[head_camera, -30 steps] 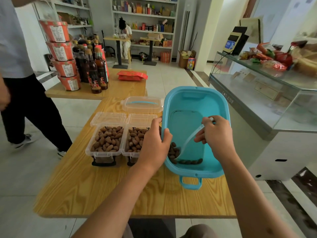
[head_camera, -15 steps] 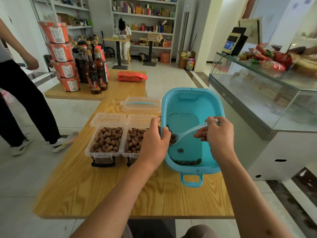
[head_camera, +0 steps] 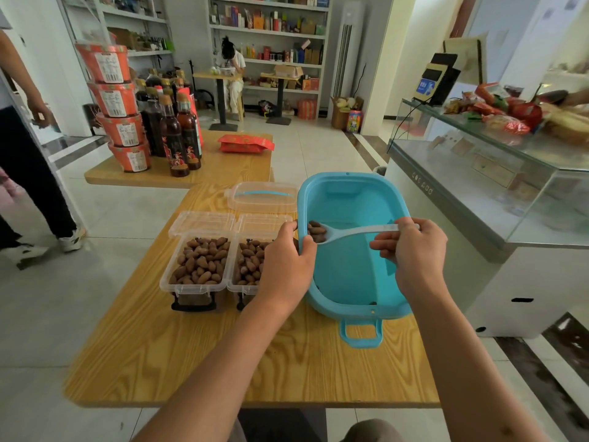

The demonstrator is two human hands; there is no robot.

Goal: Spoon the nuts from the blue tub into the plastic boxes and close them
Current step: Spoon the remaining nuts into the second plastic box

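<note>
Lifted since before, the spoon (head_camera: pixel 350 232) pinched by the right hand (head_camera: pixel 411 247) carries brown nuts (head_camera: pixel 316 230); the left hand (head_camera: pixel 287 266) grips the blue tub (head_camera: pixel 350 186), hiding the nearer box (head_camera: pixel 247 266).

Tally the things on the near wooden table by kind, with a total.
Blue tub: 1
Open plastic boxes with nuts: 2
Closed clear box: 1
Total: 4
The spoon is held above the tub, so it is not counted.

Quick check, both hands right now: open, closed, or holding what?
Left hand: closed, gripping the rim of the blue tub.
Right hand: closed, holding the spoon loaded with nuts.
</note>
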